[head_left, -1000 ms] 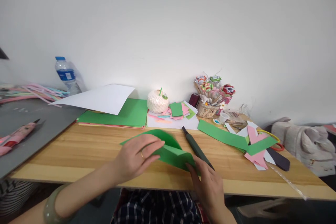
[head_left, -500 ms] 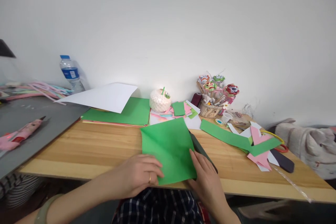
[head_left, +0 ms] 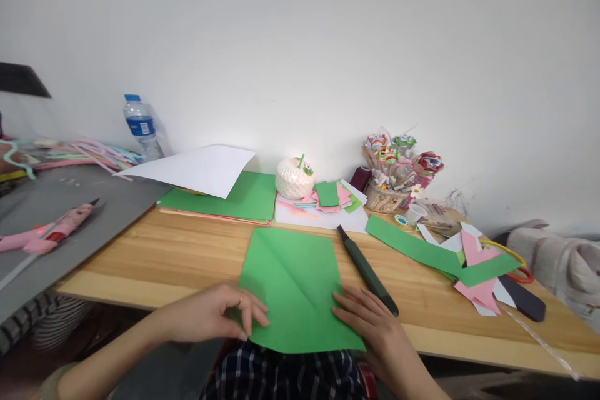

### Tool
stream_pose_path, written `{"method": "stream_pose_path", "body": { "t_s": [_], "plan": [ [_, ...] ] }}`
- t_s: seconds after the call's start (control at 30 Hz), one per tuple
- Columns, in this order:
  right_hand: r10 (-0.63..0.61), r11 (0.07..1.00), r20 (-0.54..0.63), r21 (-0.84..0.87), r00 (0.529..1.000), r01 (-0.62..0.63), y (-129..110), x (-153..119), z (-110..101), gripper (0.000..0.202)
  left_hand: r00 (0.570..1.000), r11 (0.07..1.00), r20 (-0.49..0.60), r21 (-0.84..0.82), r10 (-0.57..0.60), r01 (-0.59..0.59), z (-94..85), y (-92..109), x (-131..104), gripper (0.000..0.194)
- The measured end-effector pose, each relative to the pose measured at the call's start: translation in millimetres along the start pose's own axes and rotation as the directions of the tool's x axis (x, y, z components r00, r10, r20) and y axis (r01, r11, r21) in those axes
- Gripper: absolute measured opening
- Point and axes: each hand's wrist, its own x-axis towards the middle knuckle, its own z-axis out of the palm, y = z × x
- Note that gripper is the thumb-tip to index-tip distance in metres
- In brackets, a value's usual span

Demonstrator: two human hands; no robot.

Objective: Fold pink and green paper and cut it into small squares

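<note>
A green paper sheet (head_left: 293,287) with a diagonal crease lies at the table's front edge, its near edge reaching slightly past it. My left hand (head_left: 229,312) is at the sheet's lower left corner, thumb and fingers closed on its edge. Over the right edge rests my right hand (head_left: 370,319), fingers stretched out, with the thumb hidden. Just beyond that hand a dark green pen-like tool (head_left: 368,272) lies on the wood.
Behind are a stack of coloured paper (head_left: 234,200), a white ornament (head_left: 294,179) and a flower basket (head_left: 387,197). Green strips (head_left: 412,247) and scraps lie right. A pink glue gun (head_left: 56,231) and a bottle (head_left: 140,128) are left.
The green sheet has been turned and lowered flatter, closer to me. My left hand has shifted left and down to its corner. The dark green tool is now uncovered.
</note>
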Motion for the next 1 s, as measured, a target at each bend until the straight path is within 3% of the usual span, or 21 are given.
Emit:
{"method": "stream_pose_path", "body": {
  "t_s": [0.1, 0.17, 0.3, 0.4, 0.53, 0.63, 0.73, 0.87, 0.93, 1.0],
  "plan": [
    [0.025, 0.993, -0.092, 0.115, 0.995, -0.015, -6, 1, -6, 0.023, 0.992, 0.983, -0.081, -0.165, -0.094, 0.08, 0.0, -10, -6, 0.012],
    [0.097, 0.978, -0.104, 0.197, 0.99, -0.075, -11, 1, -8, 0.014, 0.978, 0.978, -0.157, -0.179, -0.135, 0.106, 1.4, -15, -9, 0.015],
    [0.326, 0.905, -0.039, 0.301, 0.945, -0.299, -18, 3, -6, 0.024, 0.947, 0.995, -0.305, -0.036, -0.099, 0.092, 5.0, -15, -8, 0.024],
    [0.452, 0.864, -0.086, 0.29, 0.888, -0.412, -20, 5, 1, 0.031, 0.919, 0.994, -0.382, 0.012, -0.094, 0.106, 9.5, -9, -4, 0.028],
    [0.541, 0.814, -0.145, 0.338, 0.828, -0.472, -22, 6, 11, 0.029, 0.86, 0.979, -0.501, 0.109, -0.095, 0.171, 18.2, -8, -1, 0.032],
    [0.587, 0.772, -0.149, 0.4, 0.796, -0.494, -24, 6, 14, 0.026, 0.82, 0.978, -0.571, 0.141, -0.046, 0.153, 22.4, -11, -4, 0.039],
    [0.541, 0.779, -0.129, 0.45, 0.831, -0.437, -22, 4, 10, 0.023, 0.842, 0.975, -0.539, 0.191, 0.007, 0.115, 21.3, -14, -8, 0.04],
    [0.394, 0.802, 0.028, 0.478, 0.919, -0.358, -16, 1, -1, 0.021, 0.859, 0.915, -0.513, 0.348, 0.002, 0.206, 15.1, -17, -16, 0.045],
    [0.384, 0.795, 0.085, 0.476, 0.919, -0.377, -13, -1, -3, 0.023, 0.871, 0.881, -0.491, 0.41, -0.005, 0.236, 13.0, -17, -19, 0.05],
    [0.452, 0.78, 0.056, 0.46, 0.89, -0.425, -10, -2, -1, 0.026, 0.895, 0.886, -0.445, 0.416, 0.002, 0.205, 12.4, -16, -22, 0.054]
  ]
}}
